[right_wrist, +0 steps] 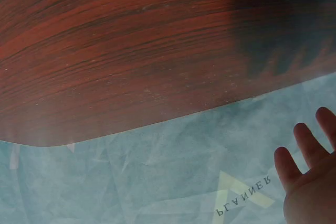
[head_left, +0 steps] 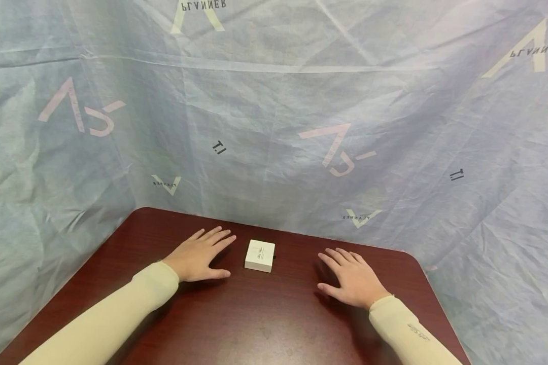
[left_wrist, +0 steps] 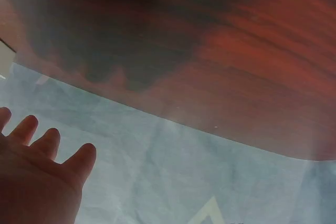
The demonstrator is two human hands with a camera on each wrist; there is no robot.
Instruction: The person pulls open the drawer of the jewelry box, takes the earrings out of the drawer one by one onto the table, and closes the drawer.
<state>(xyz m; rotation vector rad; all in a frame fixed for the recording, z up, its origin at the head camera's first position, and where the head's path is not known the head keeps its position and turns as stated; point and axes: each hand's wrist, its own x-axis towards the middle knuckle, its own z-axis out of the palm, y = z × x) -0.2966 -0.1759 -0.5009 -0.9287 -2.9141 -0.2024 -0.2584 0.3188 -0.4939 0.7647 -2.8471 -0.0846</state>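
A small white box [head_left: 260, 255] with dark lettering on its lid lies on the reddish-brown table, between the two hands. To its left is my left hand [head_left: 199, 256], fingers spread and straight, thumb toward the box, holding nothing. My right hand [head_left: 353, 276] hovers farther off on the box's right side, its fingers also extended and grasping nothing. A small dark bit shows at the box's right edge. In the left wrist view, the left hand's fingers [left_wrist: 80, 162] stick up over the cloth, and a shadow falls on the wood. The right wrist view shows the right fingers [right_wrist: 311, 145] apart.
The wooden table [head_left: 265, 324] has rounded far corners. Pale grey-blue cloth [head_left: 265, 101] printed with letters and shapes hangs behind it and along both sides, close to the edges. Light sleeves [head_left: 105, 319] cover both forearms.
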